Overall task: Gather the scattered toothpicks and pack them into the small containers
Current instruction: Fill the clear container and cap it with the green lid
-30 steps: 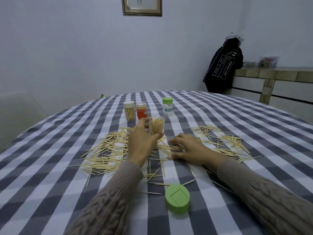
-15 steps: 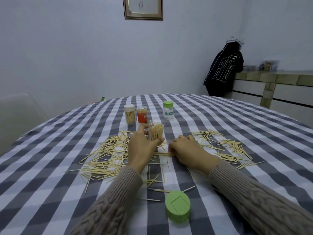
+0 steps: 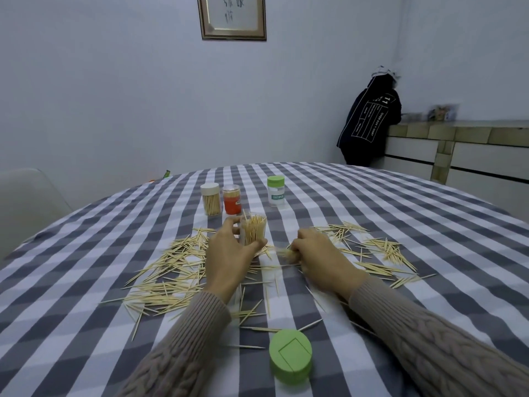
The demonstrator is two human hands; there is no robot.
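Right, the clear open container (image 3: 253, 231) stands upright on the checked tablecloth (image 3: 86, 325), packed with toothpicks standing on end, and the left hand (image 3: 229, 253) is wrapped round it, thumb on the near side, fingers curling behind. Just to its right, the right hand (image 3: 317, 253) lies low on the cloth, fingers curled tight, pinching a small bunch of toothpicks (image 3: 286, 253) that pokes out toward the container.

Loose toothpicks are everywhere. There's a big scatter (image 3: 169, 270) to the left of the left hand, a thinner spread (image 3: 380, 253) to the right of the right hand, and a few strays (image 3: 252, 310) between the sleeves.

Nearer the person, a green lid (image 3: 290, 356) lies flat on the cloth, well apart from the container.

Behind the hands stand three capped containers: a white-lidded one (image 3: 211, 199) full of toothpicks, an orange one (image 3: 232, 199) touching or just beside it, and a green-lidded one (image 3: 276, 191) further right, standing alone.

Beyond the table, a framed picture (image 3: 232, 17) hangs on the wall, a dark jacket (image 3: 369, 124) hangs in the corner, and a pale chair (image 3: 25, 202) sits at the left.
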